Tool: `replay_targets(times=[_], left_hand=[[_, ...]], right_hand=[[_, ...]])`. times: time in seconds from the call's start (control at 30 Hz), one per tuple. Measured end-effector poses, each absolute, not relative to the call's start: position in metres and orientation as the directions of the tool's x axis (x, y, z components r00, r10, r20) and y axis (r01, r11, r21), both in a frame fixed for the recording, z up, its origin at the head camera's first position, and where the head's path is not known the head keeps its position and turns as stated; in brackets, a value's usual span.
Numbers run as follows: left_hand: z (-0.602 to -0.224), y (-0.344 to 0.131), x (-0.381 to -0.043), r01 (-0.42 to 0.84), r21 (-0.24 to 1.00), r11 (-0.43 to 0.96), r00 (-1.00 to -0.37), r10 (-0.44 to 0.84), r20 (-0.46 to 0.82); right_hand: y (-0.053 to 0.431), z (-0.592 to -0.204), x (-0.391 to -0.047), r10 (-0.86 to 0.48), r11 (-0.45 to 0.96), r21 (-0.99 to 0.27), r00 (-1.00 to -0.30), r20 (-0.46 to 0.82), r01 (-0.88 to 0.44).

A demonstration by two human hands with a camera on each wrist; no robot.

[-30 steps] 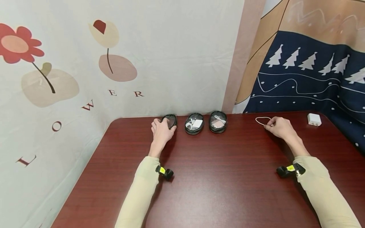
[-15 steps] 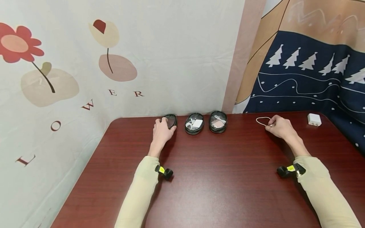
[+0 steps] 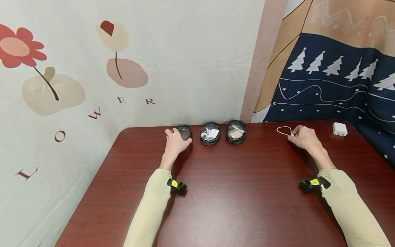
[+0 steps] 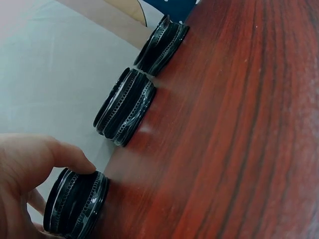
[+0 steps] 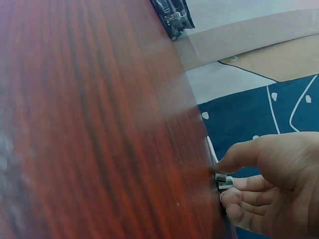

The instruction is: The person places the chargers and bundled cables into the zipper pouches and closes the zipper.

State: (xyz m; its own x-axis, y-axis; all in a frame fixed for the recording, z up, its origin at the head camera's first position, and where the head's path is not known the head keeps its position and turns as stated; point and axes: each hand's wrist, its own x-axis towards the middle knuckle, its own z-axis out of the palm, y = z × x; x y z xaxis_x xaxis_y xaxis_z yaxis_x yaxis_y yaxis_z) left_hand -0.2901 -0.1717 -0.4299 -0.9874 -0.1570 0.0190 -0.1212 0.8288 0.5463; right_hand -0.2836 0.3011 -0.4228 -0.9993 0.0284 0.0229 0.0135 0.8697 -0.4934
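Note:
At the table's back edge my left hand [image 3: 175, 143] grips a small black oval zip case [image 3: 184, 132] with a see-through lid. In the left wrist view the thumb presses the near side of that zip case [image 4: 77, 204] and the other fingers go round behind it. Toward the right, my right hand [image 3: 303, 138] pinches a short white USB cable [image 3: 283, 127], whose loop lies on the table. The right wrist view shows its metal plug [image 5: 224, 181] between thumb and fingertips. A white charger block [image 3: 339, 129] stands to the right of this hand.
Two more black zip cases stand beside the held one: a middle case [image 3: 210, 133] with white items inside, and a right case [image 3: 236, 131] containing a white cable and a pinkish piece. A printed cloth [image 3: 197, 68] hangs behind the brown table [image 3: 240, 192].
My left hand has slid slightly on the case, its fingers shifting off the lid toward the left side. The right hand has shifted very little, and the cable's plug end shows more.

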Motion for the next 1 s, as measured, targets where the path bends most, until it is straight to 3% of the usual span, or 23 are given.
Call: replay_targets(times=[0.27, 1.0], left_hand=[[-0.4284, -0.1739, -0.2887, -0.128, 0.567, 0.814, -0.987, -0.161, 0.007], [-0.423, -0.1692, -0.2857, -0.062, 0.686, 0.725, -0.966, -0.215, 0.141]], right_hand=[[0.3013, -0.4239, -0.2845, 0.035, 0.876, -0.482, -0.999, 0.032, 0.016], [0.306, -0.4247, -0.2829, 0.021, 0.861, -0.509, -0.999, 0.049, -0.007]])
